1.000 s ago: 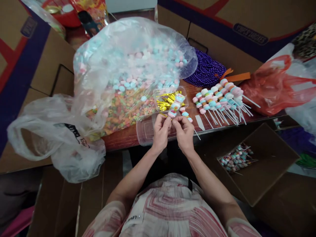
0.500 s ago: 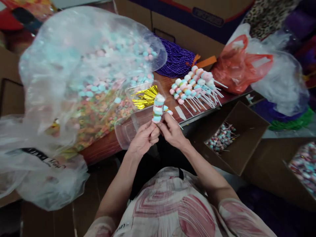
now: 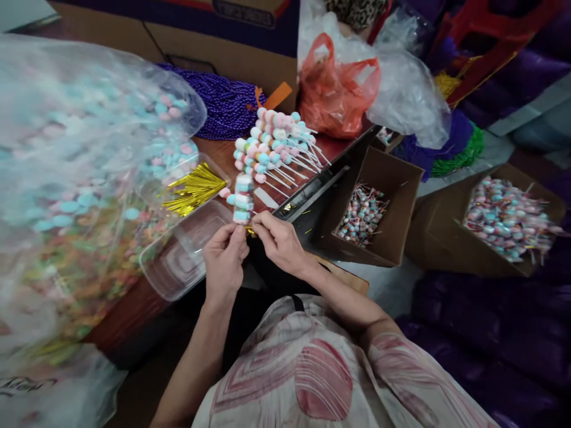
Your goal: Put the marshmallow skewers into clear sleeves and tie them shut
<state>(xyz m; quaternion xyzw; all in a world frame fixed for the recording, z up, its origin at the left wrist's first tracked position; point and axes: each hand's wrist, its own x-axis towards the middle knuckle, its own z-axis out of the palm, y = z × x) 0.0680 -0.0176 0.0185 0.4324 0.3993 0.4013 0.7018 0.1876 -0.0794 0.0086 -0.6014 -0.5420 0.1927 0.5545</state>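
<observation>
A marshmallow skewer [image 3: 243, 199] in clear wrap stands upright, its white, blue and pink pieces stacked above my hands. My left hand [image 3: 225, 252] pinches its lower end between thumb and fingers. Close beside it, my right hand [image 3: 281, 241] has its fingertips closed on a gold twist tie [image 3: 251, 230] at the base of the wrap. Behind them, more marshmallow skewers [image 3: 272, 145] lie in a pile with white sticks pointing right. Many gold twist ties [image 3: 194, 187] fill a clear plastic tub, and another clear tub [image 3: 167, 279] sits nearer to me.
A large clear bag of marshmallows [image 3: 89, 137] covers the left of the table. Purple cord [image 3: 227, 104] and a red plastic bag [image 3: 336, 89] lie at the back. Two cardboard boxes, one near [image 3: 395, 208] and one farther right [image 3: 428, 238], hold finished-looking skewers.
The view has swung right, so the table things appear farther left and more of the boxes shows. Both hands stay together at the base of the upright skewer.
</observation>
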